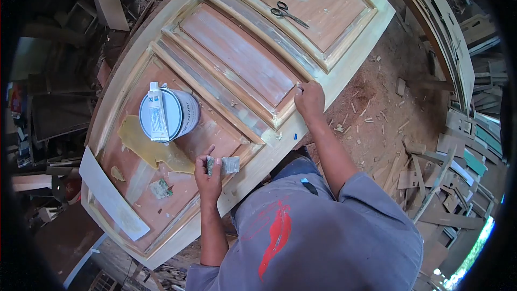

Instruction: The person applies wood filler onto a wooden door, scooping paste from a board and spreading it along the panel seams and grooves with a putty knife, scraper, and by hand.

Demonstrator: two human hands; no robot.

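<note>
A panelled wooden door (344, 64) lies flat in front of me, smeared with pale filler. My left hand (209, 175) rests on its near panel and grips small flat scraper pieces (230, 165) daubed with filler. My right hand (309, 99) reaches further along the door, its bent fingers pressed against the raised moulding (280, 116) at a panel corner. Whether it pinches anything there is hidden. A white can (180, 113) lies on the near panel with a tube (157, 113) resting on it, beside a yellowish patch of filler (148, 148).
Scissors (288, 13) lie on the far panel. A small card scrap (160, 188) and a white strip of board (110, 196) sit at the door's near end. Wood offcuts (431, 178) and sawdust cover the ground on the right; stacked timber and clutter stand on the left.
</note>
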